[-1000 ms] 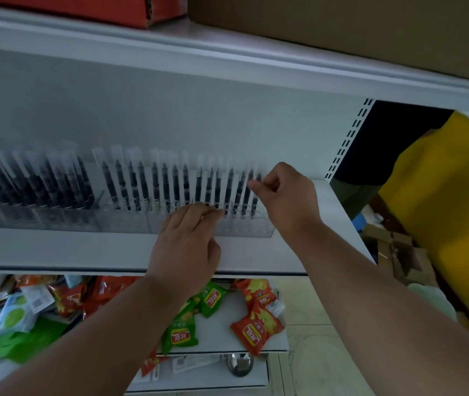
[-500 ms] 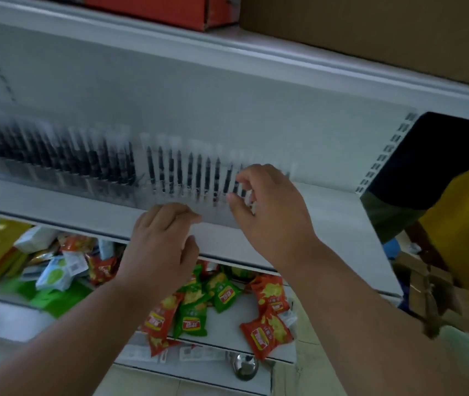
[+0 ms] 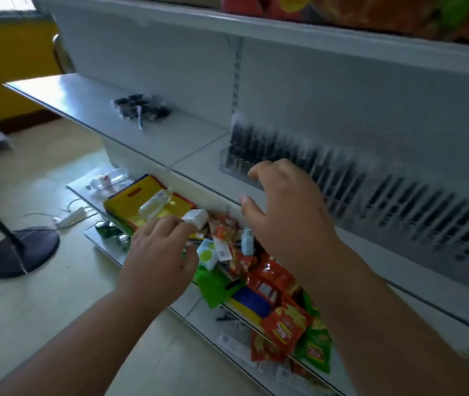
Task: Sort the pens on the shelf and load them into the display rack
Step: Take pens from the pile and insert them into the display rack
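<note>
A long clear display rack [image 3: 399,201] filled with several upright black pens runs along the grey shelf [image 3: 199,164] on the right, blurred by motion. A loose pile of black pens [image 3: 141,108] lies further left on the same shelf, near the back panel. My right hand [image 3: 287,212] hovers in front of the rack's left end with fingers spread and relaxed, holding nothing. My left hand [image 3: 159,255] hangs lower, in front of the shelf edge, fingers loosely curled and empty.
The lower shelf holds red and green snack packets [image 3: 284,318], a yellow folder [image 3: 141,204] and a small bottle [image 3: 156,202]. A black fan base [image 3: 21,251] and a white power strip [image 3: 70,217] sit on the floor at left.
The view has swung left, bringing the loose pen pile into sight. My right hand has let go of the pen in the rack and opened; both hands have drifted left along the shelf.
</note>
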The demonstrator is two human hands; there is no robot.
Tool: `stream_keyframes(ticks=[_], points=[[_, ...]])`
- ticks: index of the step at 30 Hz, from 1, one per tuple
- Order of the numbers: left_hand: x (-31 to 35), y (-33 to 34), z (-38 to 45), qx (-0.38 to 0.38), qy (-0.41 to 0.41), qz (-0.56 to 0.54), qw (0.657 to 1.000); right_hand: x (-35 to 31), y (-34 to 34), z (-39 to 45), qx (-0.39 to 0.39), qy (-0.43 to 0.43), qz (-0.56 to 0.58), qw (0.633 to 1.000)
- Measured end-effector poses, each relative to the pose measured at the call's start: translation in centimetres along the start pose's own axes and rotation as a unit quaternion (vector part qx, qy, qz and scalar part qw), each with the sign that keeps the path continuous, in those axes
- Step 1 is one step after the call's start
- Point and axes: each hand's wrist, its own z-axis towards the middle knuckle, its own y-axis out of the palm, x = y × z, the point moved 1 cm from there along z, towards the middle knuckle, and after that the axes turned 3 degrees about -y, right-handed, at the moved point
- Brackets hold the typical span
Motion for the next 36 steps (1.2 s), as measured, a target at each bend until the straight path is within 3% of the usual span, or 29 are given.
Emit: stream_keyframes(ticks=[5,11,20,29,36], points=[[-11.6,-3.1,1.7,-0.004,-0.021,0.019,1.0,-9.1,6.6,6.3,-0.009,0.004,0.032,0.999],[-19.5,-5.7,5.4,0.002,-0.024,0.016,1.0,-15.5,9.7,13.1,-0.03,0.009,0.039,0.999],[-26.8,-1.5,14.9,-0.009,-0.026,-0.022,0.999,-16.0,17.4,24.6,0.005,-0.002,0.042,0.999],[-35.1,-0.3,25.6,-0.03,-0.073,-0.029,0.996,-17.3,24.8,37.8,-0.02,-0.015,0.056,0.998],[-41.3,2.6,33.9,-0.071,-0.017,-0.074,0.995,-17.3,30.2,43.0,-0.017,0.024,0.015,0.999]])
